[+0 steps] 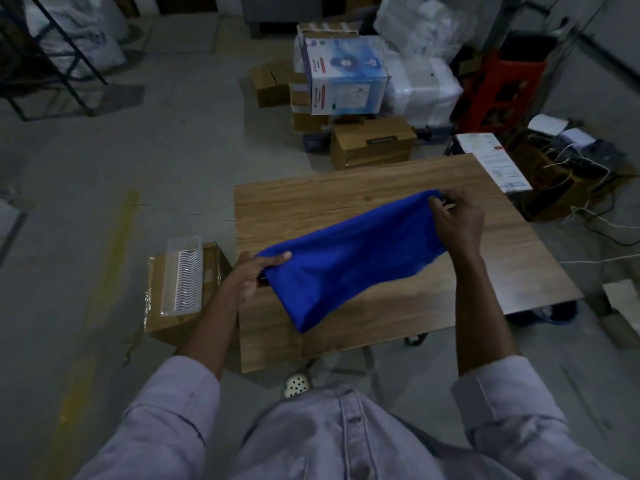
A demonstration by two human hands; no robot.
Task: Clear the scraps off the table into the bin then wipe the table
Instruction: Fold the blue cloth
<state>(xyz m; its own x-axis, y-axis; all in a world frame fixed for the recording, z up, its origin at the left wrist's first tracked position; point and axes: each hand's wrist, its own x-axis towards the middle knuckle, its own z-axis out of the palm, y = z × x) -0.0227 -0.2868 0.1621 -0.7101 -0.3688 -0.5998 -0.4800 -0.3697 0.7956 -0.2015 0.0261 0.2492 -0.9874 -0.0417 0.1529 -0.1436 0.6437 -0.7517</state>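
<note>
A blue cloth point(349, 258) hangs stretched between my two hands just above the wooden table point(502, 258). My left hand point(254, 271) grips its near left corner at the table's left edge. My right hand point(457, 220) pinches its far right corner over the middle of the table. The cloth sags in a fold toward the table's front. No scraps show on the visible tabletop, and no bin can be made out.
A clear plastic tray point(183, 275) lies on a cardboard box point(156, 317) left of the table. Stacked boxes point(346, 77) and white bags stand behind it. Papers point(491, 161) and tangled cables point(588, 202) sit at the right. My shoe point(296, 384) shows under the table's front edge.
</note>
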